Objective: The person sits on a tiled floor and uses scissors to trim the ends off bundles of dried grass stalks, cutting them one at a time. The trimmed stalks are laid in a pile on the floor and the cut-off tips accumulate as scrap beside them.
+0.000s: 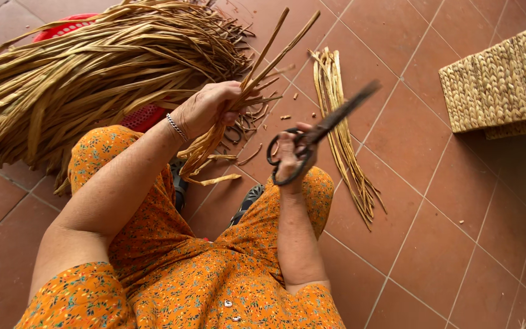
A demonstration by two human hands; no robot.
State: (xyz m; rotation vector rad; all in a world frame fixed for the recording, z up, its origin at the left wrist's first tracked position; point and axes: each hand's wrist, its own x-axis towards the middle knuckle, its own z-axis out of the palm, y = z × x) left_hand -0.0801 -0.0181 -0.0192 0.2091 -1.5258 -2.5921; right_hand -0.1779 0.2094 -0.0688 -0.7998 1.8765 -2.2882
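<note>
My left hand (209, 108) is closed around a small bunch of dried tan reed strips (262, 61), whose tips point up and away and whose lower ends hang toward my knee. My right hand (288, 159) grips the black loops of a pair of dark scissors (330, 122), the blades blurred and pointing up to the right, just beside the bunch. A metal bracelet (176, 128) sits on my left wrist. Both arms reach out over my knees in orange flowered cloth (184, 268).
A big heap of dried reeds (86, 67) lies over a red plastic basket (62, 27) at the upper left. A thin row of cut strips (342, 134) lies on the terracotta tile floor (458, 244). A woven mat or basket (506, 79) rests at the right edge. Short offcuts (248, 125) litter the tiles.
</note>
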